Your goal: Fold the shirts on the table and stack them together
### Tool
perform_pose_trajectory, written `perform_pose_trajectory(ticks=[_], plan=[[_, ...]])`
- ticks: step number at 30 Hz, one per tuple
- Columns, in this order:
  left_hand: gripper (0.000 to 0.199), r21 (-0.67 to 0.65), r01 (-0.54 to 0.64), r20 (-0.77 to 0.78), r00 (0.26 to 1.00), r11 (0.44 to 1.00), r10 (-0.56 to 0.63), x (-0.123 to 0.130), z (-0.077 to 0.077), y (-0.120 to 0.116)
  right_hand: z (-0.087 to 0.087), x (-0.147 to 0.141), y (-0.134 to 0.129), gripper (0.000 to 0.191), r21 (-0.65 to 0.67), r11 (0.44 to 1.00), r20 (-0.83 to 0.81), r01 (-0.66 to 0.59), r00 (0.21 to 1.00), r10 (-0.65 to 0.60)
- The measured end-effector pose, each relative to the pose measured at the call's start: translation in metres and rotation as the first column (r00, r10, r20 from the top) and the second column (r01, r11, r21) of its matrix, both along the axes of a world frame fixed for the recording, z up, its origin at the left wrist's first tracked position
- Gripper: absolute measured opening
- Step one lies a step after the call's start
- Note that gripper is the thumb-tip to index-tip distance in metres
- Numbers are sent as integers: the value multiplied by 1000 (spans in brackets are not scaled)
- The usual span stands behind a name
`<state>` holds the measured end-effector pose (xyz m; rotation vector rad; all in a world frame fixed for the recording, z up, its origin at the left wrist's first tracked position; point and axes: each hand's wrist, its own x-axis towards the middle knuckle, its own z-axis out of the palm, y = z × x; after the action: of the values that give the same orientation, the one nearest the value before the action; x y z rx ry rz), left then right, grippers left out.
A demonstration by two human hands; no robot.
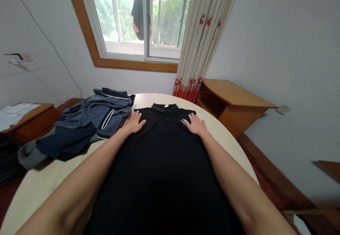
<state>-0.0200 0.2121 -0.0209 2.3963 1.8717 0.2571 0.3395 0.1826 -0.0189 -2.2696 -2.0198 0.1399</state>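
A black polo shirt (166, 150) lies spread on the round pale table (148, 100), its collar at the far end and a small white label inside the collar. Both short sleeves are folded inward over the front. My left hand (133, 122) rests on the left sleeve with its fingers spread and nothing held. On the right sleeve, beside a small grey stripe, my right hand (196, 124) lies with its fingers apart, also holding nothing. The near part of the shirt is too dark to make out.
A pile of grey and navy clothes (90, 116) covers the table's left side. Beyond the right edge stands a wooden desk (233, 93), with a curtain (202, 33) and a window behind. A wooden cabinet (32, 121) holding papers is at the far left.
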Motion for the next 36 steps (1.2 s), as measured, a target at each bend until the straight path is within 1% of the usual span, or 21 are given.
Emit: perform_pose_trajectory(ticks=[4, 7, 9, 11, 13, 15, 16, 18, 20, 22, 24, 26, 29, 31, 33, 36], plan=[[71, -3, 21, -9, 1000, 1000, -21, -1, -8, 24, 0, 7, 11, 76, 5, 1000, -8, 9, 1000, -9], [73, 19, 28, 6, 1000, 999, -29, -1, -10, 38, 0, 13, 23, 76, 8, 1000, -12, 14, 1000, -14], [74, 15, 18, 2, 1000, 1000, -18, 0, -7, 46, 1, 16, 32, 75, 11, 1000, -16, 12, 1000, -12], [75, -16, -5, -22, 1000, 1000, 4, 4, 0, 51, 5, 17, 38, 74, 10, 1000, -18, 10, 1000, -10], [74, -55, -35, -72, 997, 998, 31, 14, 9, 50, 11, 10, 40, 72, 5, 1000, -3, 14, 1000, -14], [69, -35, -25, -110, 994, 999, 21, 32, 15, 40, 16, -6, 36, 66, 31, 999, 21, 10, 1000, -11], [67, -2, 9, -113, 994, 1000, -9, 42, 16, 31, 17, -16, 31, 64, 57, 998, 25, -7, 1000, 6], [65, 78, 145, -83, 987, 986, -139, 64, 13, 8, 16, -39, 17, 62, 110, 990, 14, -91, 996, 90], [66, 63, 268, -68, 962, 961, -264, 80, 8, -16, 12, -58, 1, 64, 116, 971, -1, -208, 978, 210], [66, 23, 296, -71, 953, 955, -294, 86, 4, -37, 8, -68, -15, 66, 95, 965, -7, -243, 970, 245], [64, -3, 278, -87, 957, 961, -277, 86, 4, -52, 7, -72, -28, 64, 81, 976, -7, -202, 979, 203], [64, -22, 304, -90, 948, 953, -304, 84, 6, -67, 8, -77, -41, 61, 88, 976, -6, -198, 980, 199], [64, -35, 389, -55, 919, 920, -391, 83, 6, -90, 8, -89, -61, 60, 78, 941, -34, -328, 943, 331], [64, -37, 400, -35, 915, 916, -401, 79, 5, -105, 7, -95, -75, 61, 57, 926, -70, -372, 924, 375], [64, -33, 380, -31, 924, 924, -381, 68, 4, -119, 5, -93, -88, 62, 46, 938, -89, -344, 934, 347], [66, -38, 354, -41, 934, 934, -356, 44, 3, -139, 6, -76, -106, 63, 32, 960, -87, -277, 956, 279]])
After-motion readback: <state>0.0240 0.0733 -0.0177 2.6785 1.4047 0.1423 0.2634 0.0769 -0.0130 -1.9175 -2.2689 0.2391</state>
